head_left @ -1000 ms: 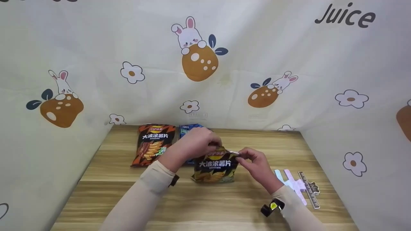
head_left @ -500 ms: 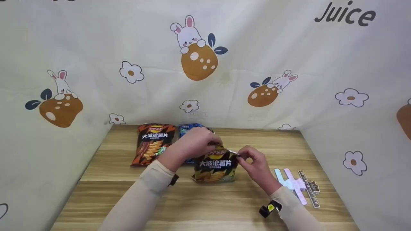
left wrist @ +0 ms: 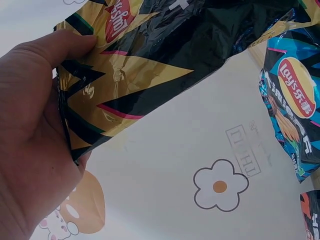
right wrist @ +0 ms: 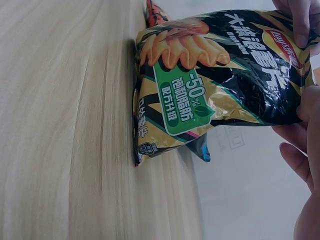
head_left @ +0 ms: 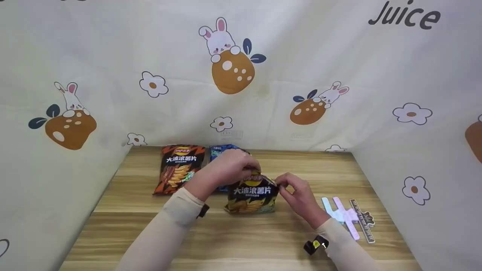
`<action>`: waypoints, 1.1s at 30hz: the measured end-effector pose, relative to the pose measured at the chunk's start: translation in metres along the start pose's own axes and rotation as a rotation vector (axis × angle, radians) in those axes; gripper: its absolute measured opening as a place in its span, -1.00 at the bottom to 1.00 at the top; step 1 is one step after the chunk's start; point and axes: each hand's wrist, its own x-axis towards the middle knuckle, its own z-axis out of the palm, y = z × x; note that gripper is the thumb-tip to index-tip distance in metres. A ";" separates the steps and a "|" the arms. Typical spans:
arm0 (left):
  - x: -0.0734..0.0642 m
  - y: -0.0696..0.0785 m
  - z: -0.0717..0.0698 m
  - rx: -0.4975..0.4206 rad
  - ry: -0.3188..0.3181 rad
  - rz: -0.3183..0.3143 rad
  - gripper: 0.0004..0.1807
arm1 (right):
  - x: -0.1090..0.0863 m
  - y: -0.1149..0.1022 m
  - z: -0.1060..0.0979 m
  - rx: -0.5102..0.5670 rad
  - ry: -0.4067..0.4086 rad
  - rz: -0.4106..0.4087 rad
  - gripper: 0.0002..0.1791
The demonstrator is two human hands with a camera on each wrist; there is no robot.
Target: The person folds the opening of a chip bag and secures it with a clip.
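A black and gold bag of chips (head_left: 251,194) stands upright on the wooden table, its bottom edge resting on the surface. My left hand (head_left: 234,165) pinches its upper left edge, with the thumb lying on the printed front in the left wrist view, where the bag (left wrist: 130,75) shows its gold zigzags. At the upper right corner, my right hand (head_left: 299,195) pinches the bag's edge between thumb and fingers. In the right wrist view the bag's front (right wrist: 215,70) faces the camera, and both hands hold its top end. Whether the top is torn cannot be made out.
Behind my left hand lies a blue bag of chips (head_left: 220,150), partly hidden. An orange and black bag of chips (head_left: 180,169) lies left of it. On the right are pastel clips (head_left: 348,216) and a clear clip with dark marks (head_left: 363,222). A printed curtain (head_left: 263,113) surrounds the table.
Both hands keep hold of the bag in nearly the same place. The silvery top edge near my right fingers has tilted downward, and the right hand has shifted very slightly.
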 end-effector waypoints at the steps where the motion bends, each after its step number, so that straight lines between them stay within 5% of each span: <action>1: 0.000 0.000 0.000 -0.004 -0.002 0.001 -0.85 | 0.000 0.001 0.000 0.000 -0.002 -0.005 -0.56; 14: 0.001 0.001 -0.001 -0.023 -0.043 -0.041 -0.82 | 0.001 0.002 0.000 -0.015 -0.024 -0.052 -0.56; 25: 0.001 0.000 -0.001 -0.053 -0.052 -0.087 -0.72 | -0.002 0.001 0.000 0.005 -0.025 -0.009 -0.61; 33: 0.004 0.001 -0.001 -0.010 -0.049 -0.073 -0.92 | -0.003 0.000 0.003 0.055 0.010 0.084 -0.69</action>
